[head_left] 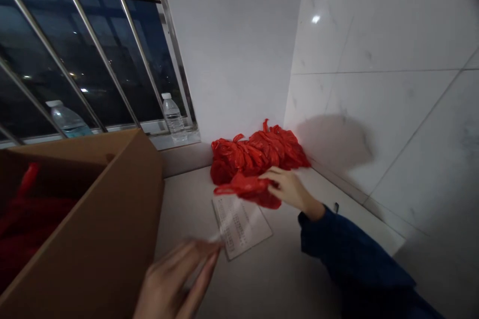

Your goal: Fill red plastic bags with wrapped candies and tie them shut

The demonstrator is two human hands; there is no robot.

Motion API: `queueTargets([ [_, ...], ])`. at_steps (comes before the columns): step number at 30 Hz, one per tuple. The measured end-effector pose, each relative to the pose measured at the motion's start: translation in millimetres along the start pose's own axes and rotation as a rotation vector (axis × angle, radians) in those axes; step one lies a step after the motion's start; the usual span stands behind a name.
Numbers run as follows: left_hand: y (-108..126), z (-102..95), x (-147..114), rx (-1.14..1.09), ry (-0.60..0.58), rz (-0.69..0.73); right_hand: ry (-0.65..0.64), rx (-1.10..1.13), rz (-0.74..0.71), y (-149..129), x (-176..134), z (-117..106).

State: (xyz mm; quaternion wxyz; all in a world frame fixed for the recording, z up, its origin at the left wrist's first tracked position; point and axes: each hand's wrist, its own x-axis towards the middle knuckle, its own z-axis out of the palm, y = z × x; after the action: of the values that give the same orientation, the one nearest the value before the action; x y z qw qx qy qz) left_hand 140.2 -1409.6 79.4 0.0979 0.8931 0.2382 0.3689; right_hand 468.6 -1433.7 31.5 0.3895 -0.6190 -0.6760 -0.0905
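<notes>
My right hand [290, 189] grips a red plastic bag [254, 187] by its right side, with the fingers closed on it. A loop handle sticks out to the left of this bag, which hangs over the top of a white printed sheet or booklet [243, 229]. Right behind it, several more red plastic bags [258, 149] lie bunched in a row against the wall. In the foreground my left hand [179, 276] is blurred, its thumb and fingertips together in a pinch near the sheet's lower left corner. Whatever may be between them is too small to make out.
An open cardboard box [123, 209] with red material [33, 229] inside stands on the left. Two clear plastic bottles [174, 119] are by the barred window [86, 45]. White walls meet behind the table [183, 209]; a small dark object [336, 207] lies beyond my right sleeve.
</notes>
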Motion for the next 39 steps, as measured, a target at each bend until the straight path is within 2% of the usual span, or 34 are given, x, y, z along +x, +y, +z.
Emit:
queueTargets([
  [2, -13.2, 25.9, 18.6, 0.01, -0.034, 0.013, -0.011, 0.088, -0.098, -21.8, -3.2, 32.9],
  [5, -39.8, 63.2, 31.6, 0.042, -0.057, -0.055, 0.0, 0.168, -0.099, -43.0, -13.7, 76.6],
  [7, -55.6, 80.3, 27.8, 0.032, -0.15, -0.109, 0.008, 0.216, -0.064, -49.1, -20.3, 95.1],
  [9, -65.8, 89.3, 19.0, 0.0, -0.202, -0.168, 0.006, 0.24, -0.034, -49.8, -24.4, 104.6],
  [15, -73.4, 92.9, 2.6, -0.227, -0.169, -0.309, 0.003, 0.273, -0.007, -45.5, -26.8, 106.8],
  [19, -75.5, 91.2, -0.3, -0.239, -0.12, -0.341, -0.024, 0.287, -0.028, -49.7, -27.5, 99.8],
  [22, -83.2, 85.7, -2.0, -0.159, 0.031, -0.389, 0.0, 0.289, -0.003, -43.8, -28.3, 87.6],
  [26, -107.8, 73.3, -5.6, -0.086, 0.25, -0.491, 0.118, 0.312, 0.128, -15.8, -30.3, 68.0],
  [28, -118.1, 68.4, -7.5, -0.077, 0.298, -0.51, 0.101, 0.326, 0.163, -1.8, -32.2, 63.0],
  [30, -119.4, 66.3, -7.9, -0.07, 0.323, -0.502, 0.021, 0.359, 0.136, 4.8, -34.5, 62.7],
  [33, -102.5, 68.9, -5.2, -0.024, 0.243, -0.352, -0.055, 0.401, 0.099, -3.4, -37.0, 68.5],
  [36, -79.1, 76.6, -0.7, 0.109, 0.02, -0.133, -0.051, 0.373, 0.081, -27.0, -35.5, 78.0],
  [39, -68.6, 83.9, 1.9, 0.209, -0.09, -0.116, -0.01, 0.269, 0.048, -49.2, -30.3, 88.9],
])
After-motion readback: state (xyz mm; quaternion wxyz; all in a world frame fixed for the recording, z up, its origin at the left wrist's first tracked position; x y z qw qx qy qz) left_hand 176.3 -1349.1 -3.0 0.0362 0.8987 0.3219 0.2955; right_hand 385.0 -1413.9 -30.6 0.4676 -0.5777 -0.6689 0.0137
